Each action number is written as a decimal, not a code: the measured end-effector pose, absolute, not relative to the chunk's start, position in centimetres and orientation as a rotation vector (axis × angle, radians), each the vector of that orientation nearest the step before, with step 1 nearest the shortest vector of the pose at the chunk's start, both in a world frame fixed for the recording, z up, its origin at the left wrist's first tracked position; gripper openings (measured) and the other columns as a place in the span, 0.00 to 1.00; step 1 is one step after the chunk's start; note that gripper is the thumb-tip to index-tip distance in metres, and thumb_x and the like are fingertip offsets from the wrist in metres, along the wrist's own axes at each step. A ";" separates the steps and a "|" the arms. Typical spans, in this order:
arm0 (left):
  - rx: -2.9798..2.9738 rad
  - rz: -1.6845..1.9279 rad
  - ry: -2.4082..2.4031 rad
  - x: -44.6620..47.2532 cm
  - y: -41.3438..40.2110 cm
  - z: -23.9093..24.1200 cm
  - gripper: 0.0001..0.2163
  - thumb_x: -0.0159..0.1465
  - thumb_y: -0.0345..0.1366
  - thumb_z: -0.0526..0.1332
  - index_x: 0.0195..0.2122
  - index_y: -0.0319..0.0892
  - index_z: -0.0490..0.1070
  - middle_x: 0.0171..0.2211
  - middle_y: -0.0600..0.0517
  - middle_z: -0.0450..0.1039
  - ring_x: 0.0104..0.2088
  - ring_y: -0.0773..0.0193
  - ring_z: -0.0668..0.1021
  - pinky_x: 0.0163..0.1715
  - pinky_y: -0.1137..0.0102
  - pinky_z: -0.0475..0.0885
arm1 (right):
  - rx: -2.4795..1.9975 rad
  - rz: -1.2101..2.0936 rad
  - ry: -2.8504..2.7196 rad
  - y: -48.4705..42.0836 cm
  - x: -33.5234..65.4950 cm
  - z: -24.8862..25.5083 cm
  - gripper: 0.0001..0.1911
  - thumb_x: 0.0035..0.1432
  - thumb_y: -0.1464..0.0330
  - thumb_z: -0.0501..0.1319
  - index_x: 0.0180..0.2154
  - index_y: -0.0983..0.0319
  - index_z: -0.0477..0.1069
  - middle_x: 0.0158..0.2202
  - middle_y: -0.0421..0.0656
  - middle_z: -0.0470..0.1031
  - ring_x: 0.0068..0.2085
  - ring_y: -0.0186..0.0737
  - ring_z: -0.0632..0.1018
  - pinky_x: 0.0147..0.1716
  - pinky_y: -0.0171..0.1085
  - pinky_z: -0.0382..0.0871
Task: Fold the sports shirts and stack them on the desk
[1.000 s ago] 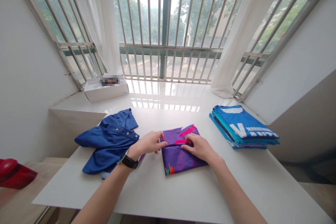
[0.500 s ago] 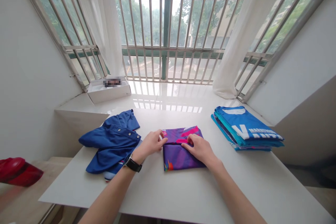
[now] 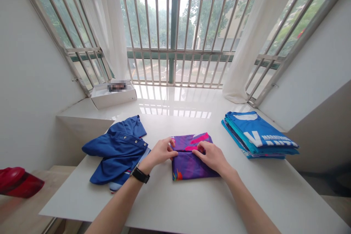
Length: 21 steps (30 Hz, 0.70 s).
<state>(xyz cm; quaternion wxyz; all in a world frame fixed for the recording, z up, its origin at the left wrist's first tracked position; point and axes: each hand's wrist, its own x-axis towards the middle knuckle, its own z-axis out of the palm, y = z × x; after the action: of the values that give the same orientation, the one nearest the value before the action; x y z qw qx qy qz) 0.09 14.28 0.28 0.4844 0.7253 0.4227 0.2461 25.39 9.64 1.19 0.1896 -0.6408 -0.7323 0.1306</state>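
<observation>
In front of me on the white table lies a purple shirt (image 3: 189, 164) with pink patches, folded into a small rectangle with a crease across its middle. My left hand (image 3: 163, 151), a black watch on its wrist, has its thumb and fingers closed at the shirt's left edge by the crease. On the upper right part, my right hand (image 3: 208, 155) pinches the cloth near the same crease. Its curled fingertips are partly hidden. Left of my hands is a loosely heaped dark blue polo shirt (image 3: 117, 150) with buttons.
Several folded shirts form a stack (image 3: 259, 135) on the right, a blue one with white print on top. An open white box (image 3: 113, 97) stands on the window sill. A red object (image 3: 20, 182) is at far left. White curtains (image 3: 241, 62) hang before the barred window.
My left hand has shifted slightly right, its thumb now at the shirt's left edge. My right hand has also moved a little right. The shirt stays folded.
</observation>
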 end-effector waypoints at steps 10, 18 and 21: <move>1.981 0.509 1.142 -0.2 14.1 0.9 0.04 0.55 0.35 0.63 0.31 0.42 0.70 0.25 0.52 0.77 0.29 0.61 0.79 0.27 0.72 0.68 | -1.795 0.378 -2.095 9.7 25.7 1.1 0.14 0.61 0.57 0.60 0.29 0.58 0.68 0.30 0.39 0.75 0.30 0.38 0.74 0.29 0.35 0.58; 2.207 0.481 1.358 -1.5 14.5 2.3 0.03 0.59 0.35 0.61 0.32 0.43 0.73 0.27 0.52 0.77 0.29 0.61 0.78 0.27 0.72 0.65 | -1.799 0.376 -2.122 9.6 25.6 1.2 0.14 0.61 0.57 0.60 0.28 0.58 0.67 0.30 0.39 0.75 0.31 0.38 0.74 0.29 0.34 0.58; 2.172 0.526 1.294 -1.5 14.5 2.3 0.06 0.61 0.36 0.59 0.30 0.42 0.72 0.26 0.52 0.76 0.29 0.61 0.78 0.28 0.72 0.66 | -1.796 0.368 -2.126 9.6 25.6 1.2 0.14 0.61 0.58 0.60 0.28 0.58 0.66 0.30 0.39 0.75 0.31 0.38 0.73 0.30 0.35 0.58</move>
<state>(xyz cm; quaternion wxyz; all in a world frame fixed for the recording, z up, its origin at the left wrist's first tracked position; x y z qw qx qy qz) -1.48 14.47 2.27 0.2760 0.8084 0.4817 0.1958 25.59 9.58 1.22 0.1665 -0.6307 -0.7468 0.1294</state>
